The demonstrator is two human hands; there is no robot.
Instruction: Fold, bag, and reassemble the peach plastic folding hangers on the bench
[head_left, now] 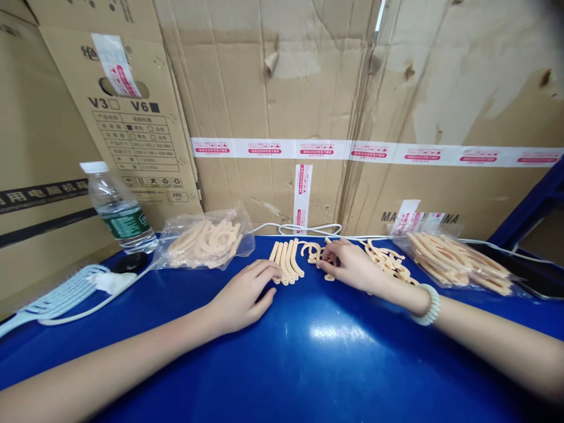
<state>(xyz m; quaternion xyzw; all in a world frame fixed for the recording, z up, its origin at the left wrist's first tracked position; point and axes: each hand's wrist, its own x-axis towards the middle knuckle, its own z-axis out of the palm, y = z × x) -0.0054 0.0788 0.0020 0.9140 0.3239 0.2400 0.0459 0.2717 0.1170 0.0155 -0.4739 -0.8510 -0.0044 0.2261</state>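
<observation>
Several slim, curved beige strips (288, 261) with small holes at their ends lie side by side in a row on the blue table. At the row's left end rests my left hand (247, 294), fingertips touching the nearest strip and thumb apart from the fingers. My right hand (352, 264) reaches down to the right of the row, its fingers and thumb bent over small curved beige pieces (314, 252). What lies between those fingertips is hidden. Beyond that hand is a loose heap of beige curved pieces (388, 261).
A clear bag of curved pieces (207, 241) lies at left, a bag of longer strips (458, 258) at right. A water bottle (121, 211), black round object (131, 262) and light-blue hairbrush (66, 294) are far left. A white cable (304, 227) runs along the cardboard wall (264, 106).
</observation>
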